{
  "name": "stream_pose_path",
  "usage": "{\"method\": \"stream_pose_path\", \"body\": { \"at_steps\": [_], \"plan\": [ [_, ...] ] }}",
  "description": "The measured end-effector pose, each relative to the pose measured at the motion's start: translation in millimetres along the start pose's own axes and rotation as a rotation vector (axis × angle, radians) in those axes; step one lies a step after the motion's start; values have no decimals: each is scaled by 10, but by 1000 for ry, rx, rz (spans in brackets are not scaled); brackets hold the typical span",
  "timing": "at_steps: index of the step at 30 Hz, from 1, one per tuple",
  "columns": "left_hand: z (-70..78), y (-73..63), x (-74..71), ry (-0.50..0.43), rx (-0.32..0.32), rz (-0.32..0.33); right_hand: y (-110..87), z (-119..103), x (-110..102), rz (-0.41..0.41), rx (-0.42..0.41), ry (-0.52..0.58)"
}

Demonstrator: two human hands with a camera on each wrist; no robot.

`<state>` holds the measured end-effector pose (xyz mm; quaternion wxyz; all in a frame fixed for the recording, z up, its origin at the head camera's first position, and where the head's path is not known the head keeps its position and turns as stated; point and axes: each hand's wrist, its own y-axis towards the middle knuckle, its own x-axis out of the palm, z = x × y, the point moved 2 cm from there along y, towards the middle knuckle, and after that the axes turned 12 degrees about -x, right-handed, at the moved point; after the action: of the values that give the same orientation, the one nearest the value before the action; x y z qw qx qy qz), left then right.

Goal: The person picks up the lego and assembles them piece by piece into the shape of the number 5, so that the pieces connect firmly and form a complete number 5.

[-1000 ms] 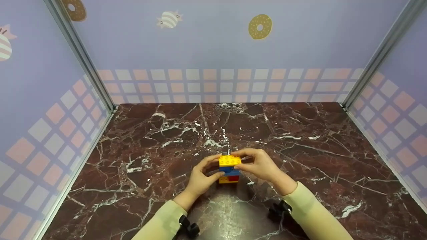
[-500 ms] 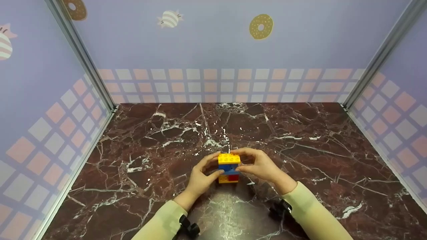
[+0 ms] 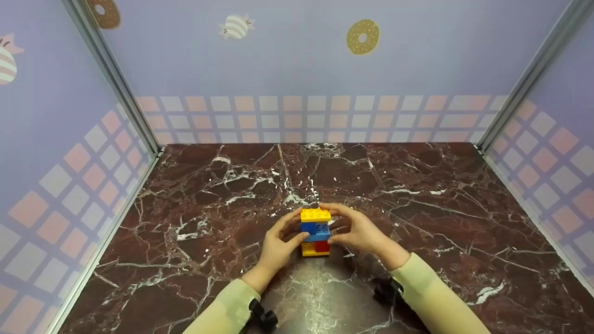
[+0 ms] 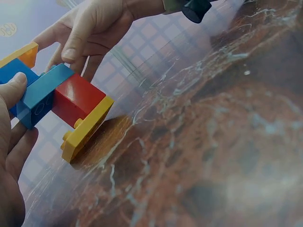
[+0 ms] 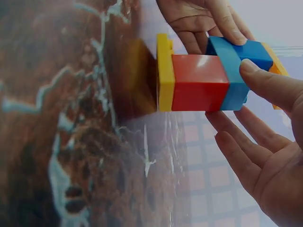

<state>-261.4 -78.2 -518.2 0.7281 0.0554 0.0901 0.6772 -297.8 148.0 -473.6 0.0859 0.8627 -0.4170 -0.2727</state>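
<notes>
A stack of toy building blocks stands near the middle of the front half of the table. A yellow plate forms its base, with a red block above it. Higher up come a light-blue block, a darker blue block and a yellow top with studs. My left hand pinches the blue blocks, its thumb on the near face. From the other side my right hand holds the stack, thumb at the light-blue block and fingers behind, partly hidden.
A dark red marbled tabletop with white veins lies around the stack. Purple wall panels with printed squares enclose it at the back and both sides. Black wrist cameras sit on both sleeves.
The stack has shifted slightly left, and more of its blue middle shows. My right thumb has slid down from near the yellow top to the light-blue block. My left hand keeps its hold.
</notes>
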Motion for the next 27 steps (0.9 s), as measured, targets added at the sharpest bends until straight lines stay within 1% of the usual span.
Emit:
{"method": "stream_pose_path", "body": {
  "at_steps": [5,11,15,21,24,27],
  "plan": [
    [-2,11,2,2,-14,7,-6,16,21,2,4,-47],
    [-26,32,-7,-17,-60,-8,-7,36,28,16,-1,-84],
    [-55,43,-13,-40,-81,-32,-6,64,20,25,4,-62],
    [-74,54,-11,-82,-115,-83,4,124,5,37,26,-1],
    [-68,56,-11,-82,-113,-109,4,154,-2,53,47,23],
    [-65,58,-16,-72,-117,-138,4,177,-8,66,48,41]
  ]
}}
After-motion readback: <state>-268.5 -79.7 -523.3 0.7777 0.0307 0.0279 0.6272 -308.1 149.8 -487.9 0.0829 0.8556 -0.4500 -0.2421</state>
